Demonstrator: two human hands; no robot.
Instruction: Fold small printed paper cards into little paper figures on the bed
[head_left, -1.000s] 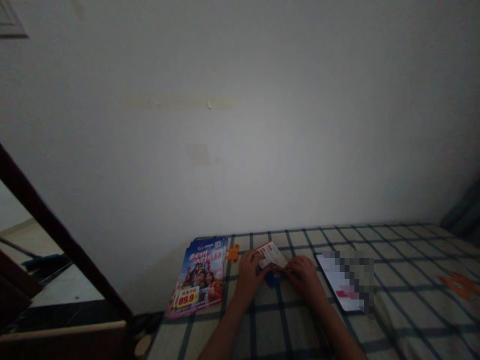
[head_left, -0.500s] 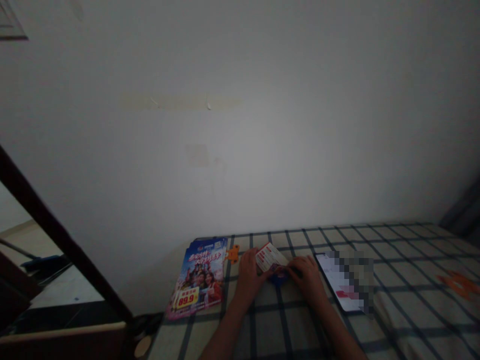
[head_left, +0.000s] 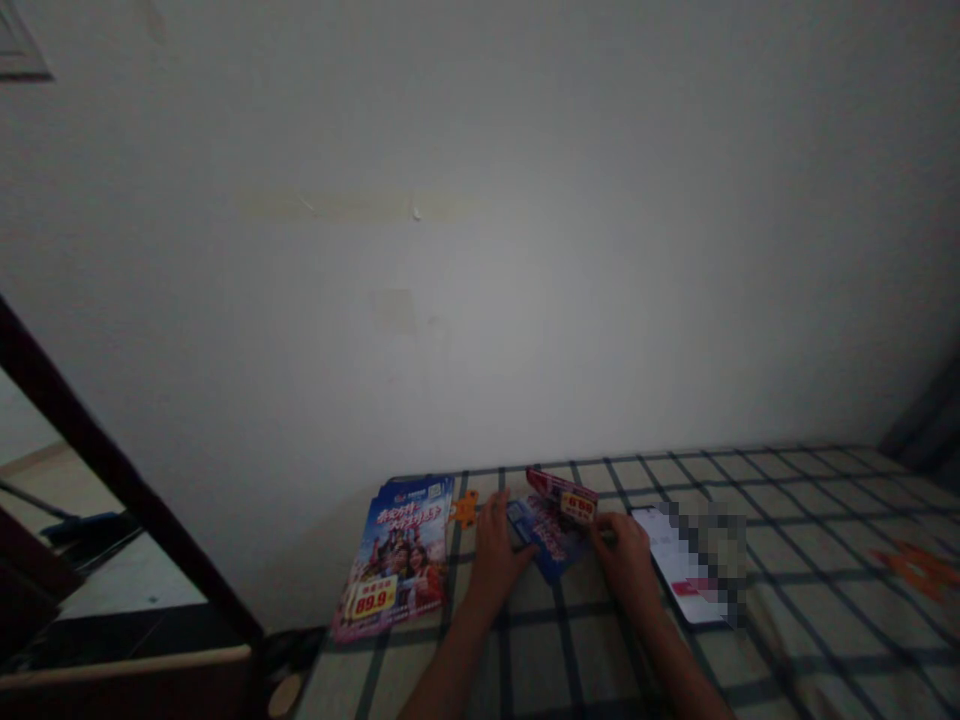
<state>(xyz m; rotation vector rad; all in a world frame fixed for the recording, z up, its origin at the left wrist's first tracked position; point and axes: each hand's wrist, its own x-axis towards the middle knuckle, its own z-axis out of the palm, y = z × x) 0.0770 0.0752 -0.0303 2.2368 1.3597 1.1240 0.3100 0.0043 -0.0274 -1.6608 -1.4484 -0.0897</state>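
**Head view, dim light.** I see a folded leaflet (head_left: pixel 551 528) at the far edge of the bed (head_left: pixel 795 610), close to the wall (head_left: pixel 480 250), with both grips working on it.

- **Leaflet:** It lies on the checked sheet between the two grips. Its blue printed face is up, and a red flap with a yellow price tag is lifted towards the wall.
- **Left grip (head_left: pixel 495 545):** It is closed on the leaflet's left edge, with the thumb along the near side.
- **Right grip (head_left: pixel 626 552):** It pinches the leaflet's right edge, just under the raised flap.
- **Stack of flyers (head_left: pixel 401 555):** It lies flat just beside the left grip, at the bed's left corner, and is fanned a little at the top.
- **Orange motif (head_left: pixel 466 507):** This mark on the sheet shows between the stack and the left grip.
- **Phone (head_left: pixel 675 578):** It lies face up with its screen lit, just beside the right grip. I cannot tell whether the two touch.
- **Dark wooden beam (head_left: pixel 90 460):** It slants across the left of the view, well apart from the grips.

Nothing lies across the leaflet except the grips themselves.
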